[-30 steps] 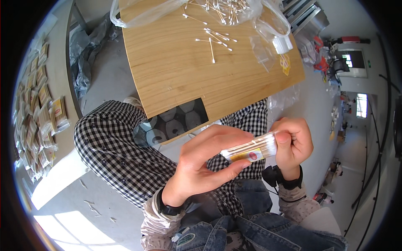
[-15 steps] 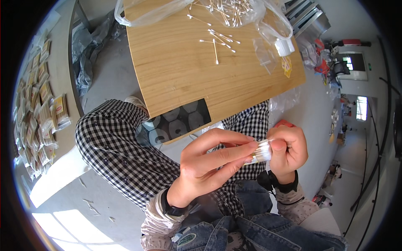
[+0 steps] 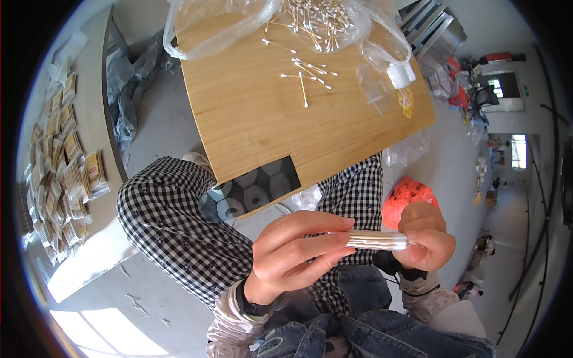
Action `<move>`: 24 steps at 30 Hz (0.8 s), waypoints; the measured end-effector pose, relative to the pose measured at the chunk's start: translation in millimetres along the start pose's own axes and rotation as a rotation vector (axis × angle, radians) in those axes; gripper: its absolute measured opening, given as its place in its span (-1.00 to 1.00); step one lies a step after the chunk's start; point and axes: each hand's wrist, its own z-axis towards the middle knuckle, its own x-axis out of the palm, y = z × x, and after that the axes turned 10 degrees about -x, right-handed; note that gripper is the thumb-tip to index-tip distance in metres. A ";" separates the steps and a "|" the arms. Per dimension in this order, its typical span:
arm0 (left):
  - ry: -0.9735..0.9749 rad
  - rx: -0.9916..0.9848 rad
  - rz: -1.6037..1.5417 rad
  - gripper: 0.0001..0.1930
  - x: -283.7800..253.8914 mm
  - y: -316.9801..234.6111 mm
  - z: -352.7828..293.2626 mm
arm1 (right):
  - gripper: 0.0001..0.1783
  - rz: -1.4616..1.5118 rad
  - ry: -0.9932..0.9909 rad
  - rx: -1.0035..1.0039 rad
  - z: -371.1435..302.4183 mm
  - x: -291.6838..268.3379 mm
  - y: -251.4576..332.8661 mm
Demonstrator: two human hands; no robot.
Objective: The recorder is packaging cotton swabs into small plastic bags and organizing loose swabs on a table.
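Over my lap, both hands hold a small clear packet of cotton swabs (image 3: 377, 240), lying almost level with its sticks side by side. My left hand (image 3: 298, 253) pinches one end between thumb and fingers. At the other end, my right hand (image 3: 427, 238) is closed on the packet's clear plastic edge, beside the white swab tips. On the wooden table (image 3: 256, 113) ahead, several loose cotton swabs (image 3: 310, 74) lie scattered, and a heap of swabs (image 3: 322, 21) sits in a clear plastic bag (image 3: 233, 30).
Many filled swab packets (image 3: 65, 173) are piled on a side table at the left. Near the table's right edge are a white bundle (image 3: 401, 76), an empty clear bag (image 3: 375, 89) and a yellow card (image 3: 406, 102). A red bag (image 3: 406, 200) is beyond my right hand.
Both hands have moved slightly lower, the right one also further right. More of the packet's length now shows between them, and the red bag has come into fuller view.
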 end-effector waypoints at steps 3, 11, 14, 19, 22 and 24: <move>0.031 0.003 -0.011 -0.70 -0.4 -0.1 1.1 | -0.56 -0.016 0.048 -0.067 2.3 -3.8 1.1; 0.160 -0.233 -0.185 -0.68 -7.6 -2.0 3.9 | -0.65 -0.147 0.052 -0.499 16.8 -2.5 -7.7; 0.181 -0.238 -0.245 -0.70 -8.5 -0.5 5.0 | -0.64 -0.160 0.076 -0.523 19.5 -2.3 -7.8; 0.164 -0.252 -0.196 -0.72 -12.1 1.0 6.3 | -0.61 -0.182 0.059 -0.497 8.2 -0.1 -17.0; 0.133 -0.261 -0.148 -0.73 -14.6 2.8 6.5 | -0.66 -0.166 0.189 -0.390 2.4 -9.4 -18.5; 0.093 -0.262 -0.106 -0.73 -14.8 4.2 5.6 | -0.68 -0.200 0.227 -0.357 0.3 -13.0 -18.6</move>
